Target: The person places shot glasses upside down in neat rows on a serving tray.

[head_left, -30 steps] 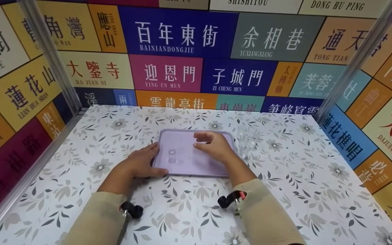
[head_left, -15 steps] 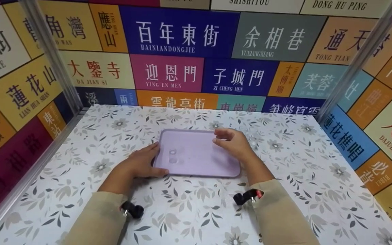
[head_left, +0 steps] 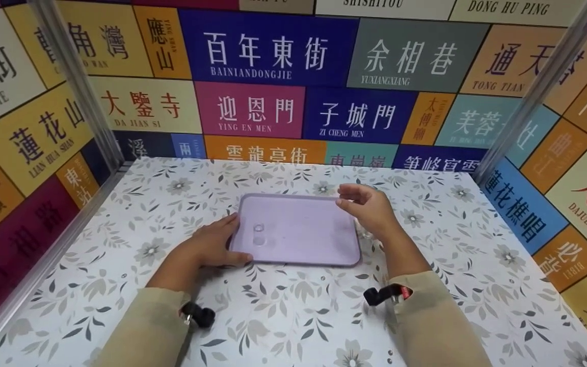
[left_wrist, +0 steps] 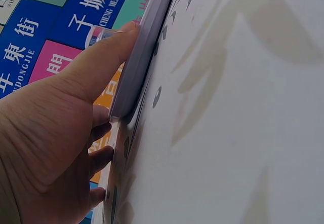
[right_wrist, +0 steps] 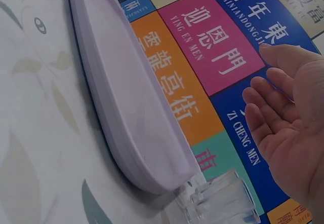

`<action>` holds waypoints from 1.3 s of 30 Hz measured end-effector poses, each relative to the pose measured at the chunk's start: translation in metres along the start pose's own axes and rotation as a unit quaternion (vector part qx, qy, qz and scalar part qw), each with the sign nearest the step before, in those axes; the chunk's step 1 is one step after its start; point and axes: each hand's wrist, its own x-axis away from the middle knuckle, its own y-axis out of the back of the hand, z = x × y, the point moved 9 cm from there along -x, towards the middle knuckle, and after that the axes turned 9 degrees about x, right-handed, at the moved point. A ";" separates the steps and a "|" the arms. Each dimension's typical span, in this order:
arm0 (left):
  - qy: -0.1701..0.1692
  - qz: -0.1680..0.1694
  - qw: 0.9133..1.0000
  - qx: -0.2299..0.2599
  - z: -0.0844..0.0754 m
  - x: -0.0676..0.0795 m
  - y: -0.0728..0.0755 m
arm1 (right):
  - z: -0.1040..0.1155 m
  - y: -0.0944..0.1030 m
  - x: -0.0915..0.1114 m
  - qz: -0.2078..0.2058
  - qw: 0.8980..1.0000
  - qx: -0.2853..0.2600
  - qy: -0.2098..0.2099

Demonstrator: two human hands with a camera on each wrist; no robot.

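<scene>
The purple tray is set flat on the table, its long axis laid from left to right in front of the person. One clear cup is carried in its left part, seemingly upright, with the larger part of the tray left bare to the cup's right. More clear cups are seen on the table in the right wrist view, grouped just beside the tray's right end; in the head view they are mostly covered by the right hand, and their number cannot be told.

The tray's left end is touched by the left hand: the thumb is laid along the near rim at the corner, the other fingers are stretched along the short side, and no firm grip is shown.

The right fingers are loosely bent and apart, with nothing held. They are raised by the tray's far right corner, their tips pointed left, across the tray rather than at the grouped cups. From those tips the group is found to the right and below. By this, the grouped cups are judged to be nearer the right hand, while the single cup is nearer the left.
</scene>
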 end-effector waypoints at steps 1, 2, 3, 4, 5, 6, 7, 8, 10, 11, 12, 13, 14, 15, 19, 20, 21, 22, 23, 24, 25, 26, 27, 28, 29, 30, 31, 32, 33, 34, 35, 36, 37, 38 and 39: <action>-0.001 0.000 1.000 0.001 0.000 0.000 0.000 | -0.001 0.002 0.000 -0.002 1.000 0.000 -0.002; 0.002 -0.001 1.000 0.002 0.001 0.001 0.000 | -0.001 0.004 -0.001 -0.004 1.000 0.002 0.000; 0.003 -0.001 1.000 0.003 0.001 0.001 0.000 | -0.002 0.006 -0.001 -0.005 1.000 0.003 0.002; 0.005 -0.001 1.000 0.003 0.001 0.001 0.000 | -0.003 0.009 -0.001 -0.006 1.000 0.005 0.004; 0.004 -0.001 1.000 0.004 0.001 0.001 0.000 | -0.005 0.011 -0.001 -0.008 1.000 0.007 0.004; 0.003 -0.001 1.000 0.004 0.001 0.001 0.000 | -0.007 0.014 -0.001 -0.012 1.000 0.006 0.003; 0.004 -0.001 1.000 0.005 0.001 0.001 0.000 | -0.009 0.017 0.000 -0.014 1.000 0.006 0.003; 0.006 -0.001 1.000 0.005 0.001 0.001 0.000 | -0.012 0.020 0.000 -0.016 1.000 0.008 0.002; 0.006 0.000 1.000 0.004 0.001 0.000 0.000 | -0.019 0.026 0.001 -0.020 1.000 0.014 -0.005; 0.007 0.001 1.000 0.003 0.001 0.000 0.000 | -0.022 0.029 0.002 -0.023 1.000 0.016 -0.009; 0.008 0.001 1.000 0.003 0.001 0.000 0.000 | -0.025 0.033 0.003 -0.026 0.999 0.018 -0.011; 0.009 0.002 1.000 0.003 0.001 0.000 0.000 | -0.028 0.036 0.004 -0.027 0.999 0.023 -0.013; 0.009 0.002 1.000 0.004 0.002 0.000 -0.001 | -0.032 0.040 0.005 -0.029 0.999 0.028 -0.018; 0.007 0.001 1.000 0.002 0.002 0.000 -0.001 | -0.035 0.043 0.006 -0.031 0.999 0.030 -0.021; -0.001 0.001 1.000 -0.004 0.002 -0.001 -0.001 | -0.048 0.059 0.009 -0.037 0.998 0.038 -0.036; -0.003 0.001 1.000 -0.006 0.002 0.000 -0.001 | -0.051 0.064 0.010 -0.039 0.998 0.039 -0.040; -0.004 0.001 1.000 -0.008 0.002 0.000 -0.001 | -0.054 0.068 0.010 -0.043 0.997 0.039 -0.042; -0.003 0.001 1.000 -0.007 0.002 0.000 -0.001 | -0.057 0.072 0.011 -0.045 0.997 0.041 -0.045; -0.001 0.002 1.000 -0.006 0.002 0.000 -0.001 | -0.060 0.076 0.012 -0.048 0.997 0.042 -0.049; 0.000 0.002 1.000 -0.004 0.002 0.000 0.000 | -0.063 0.079 0.013 -0.051 0.997 0.041 -0.052; 0.001 0.002 1.000 -0.003 0.002 0.000 0.000 | -0.066 0.082 0.014 -0.054 0.996 0.039 -0.056; 0.001 0.002 1.000 -0.002 0.002 0.000 0.000 | -0.069 0.084 0.014 -0.054 0.996 0.038 -0.058; 0.001 0.002 1.000 -0.002 0.002 0.000 0.000 | -0.072 0.085 0.014 -0.053 0.996 0.038 -0.061; 0.002 0.003 1.000 -0.001 0.002 0.000 0.000 | -0.075 0.085 0.014 -0.051 0.996 0.040 -0.064; 0.002 0.003 1.000 -0.001 0.002 0.000 0.000 | -0.078 0.085 0.014 -0.050 0.996 0.042 -0.067; 0.001 0.003 1.000 0.000 0.002 0.000 0.000 | -0.080 0.085 0.013 -0.046 0.996 0.045 -0.069; 0.000 0.003 1.000 -0.001 0.001 0.000 0.000 | -0.083 0.084 0.013 -0.044 0.995 0.049 -0.072; -0.001 0.004 1.000 -0.001 0.001 0.000 -0.001 | -0.086 0.083 0.012 -0.041 0.995 0.054 -0.074; -0.001 0.004 1.000 -0.001 0.001 0.000 -0.001 | -0.088 0.082 0.011 -0.040 0.995 0.057 -0.078; -0.002 0.004 1.000 -0.001 0.001 0.000 -0.001 | -0.091 0.081 0.011 -0.040 0.994 0.059 -0.082; -0.003 0.003 1.000 -0.002 0.001 -0.001 -0.001 | -0.093 0.081 0.010 -0.039 0.994 0.059 -0.085; -0.004 0.003 1.000 -0.002 0.001 -0.001 -0.001 | -0.095 0.080 0.010 -0.039 0.994 0.060 -0.087; -0.005 0.003 1.000 -0.002 0.000 -0.001 -0.001 | -0.098 0.079 0.009 -0.039 0.994 0.059 -0.088; -0.005 0.003 1.000 -0.002 0.001 -0.002 -0.001 | -0.099 0.078 0.009 -0.037 0.994 0.060 -0.089; -0.005 0.004 1.000 -0.002 0.001 -0.002 -0.002 | -0.101 0.077 0.008 -0.036 0.994 0.060 -0.089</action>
